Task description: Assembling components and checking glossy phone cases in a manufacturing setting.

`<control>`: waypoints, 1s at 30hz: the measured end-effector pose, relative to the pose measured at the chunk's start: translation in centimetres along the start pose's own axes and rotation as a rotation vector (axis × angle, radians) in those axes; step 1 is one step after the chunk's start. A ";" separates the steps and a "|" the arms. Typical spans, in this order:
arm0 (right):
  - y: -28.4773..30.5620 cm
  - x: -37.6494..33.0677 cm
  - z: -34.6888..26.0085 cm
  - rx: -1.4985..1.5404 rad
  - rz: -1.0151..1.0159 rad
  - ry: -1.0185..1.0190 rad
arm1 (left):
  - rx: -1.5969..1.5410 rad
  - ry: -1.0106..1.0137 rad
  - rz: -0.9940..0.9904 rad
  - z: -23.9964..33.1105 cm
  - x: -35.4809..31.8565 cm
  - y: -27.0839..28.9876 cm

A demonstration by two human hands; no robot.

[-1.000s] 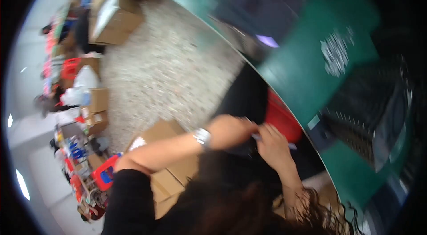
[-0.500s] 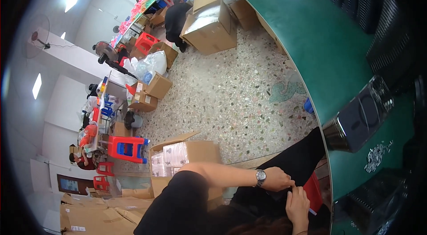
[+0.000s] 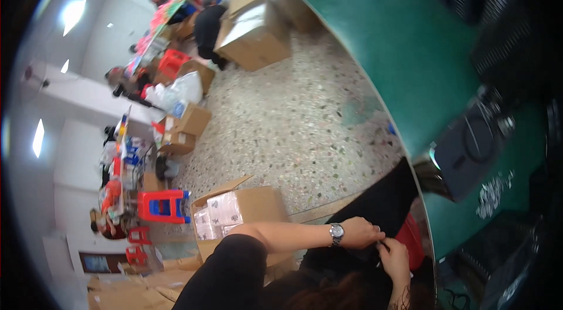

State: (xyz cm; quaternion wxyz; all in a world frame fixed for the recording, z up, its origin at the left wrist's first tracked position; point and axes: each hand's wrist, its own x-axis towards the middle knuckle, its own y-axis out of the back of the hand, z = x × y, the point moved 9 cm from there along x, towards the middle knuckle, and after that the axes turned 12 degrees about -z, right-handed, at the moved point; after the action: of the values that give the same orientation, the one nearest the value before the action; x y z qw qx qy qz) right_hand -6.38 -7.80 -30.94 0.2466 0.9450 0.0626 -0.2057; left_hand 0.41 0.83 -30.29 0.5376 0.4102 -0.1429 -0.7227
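Item between left hand (image 3: 362,232) and right hand (image 3: 394,257) hidden (grip unclear)

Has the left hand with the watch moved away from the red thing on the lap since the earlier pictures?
No. The left hand remains at the edge of the red thing, touching the right hand; only the camera view has swung.

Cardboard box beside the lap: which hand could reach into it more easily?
Probably the left hand: its forearm lies next to the cardboard box, while the right hand is farther away.
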 end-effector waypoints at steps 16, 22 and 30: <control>0.6 -7.6 3.8 0.233 0.175 -0.263 | 0.028 0.091 0.045 3.3 3.6 2.9; 5.7 -16.9 -4.0 0.405 -0.047 -0.207 | -0.155 0.174 0.409 1.9 -3.8 9.2; 18.8 -24.4 -2.8 -0.211 0.838 -0.454 | 0.275 -0.190 0.733 9.9 -6.5 16.7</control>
State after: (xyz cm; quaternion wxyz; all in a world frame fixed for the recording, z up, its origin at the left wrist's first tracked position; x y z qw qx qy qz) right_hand -23.43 -23.18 -10.17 0.4100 0.7900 -0.3581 -0.2820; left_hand 4.55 -2.04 -10.43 0.6844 0.3315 -0.4241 -0.4918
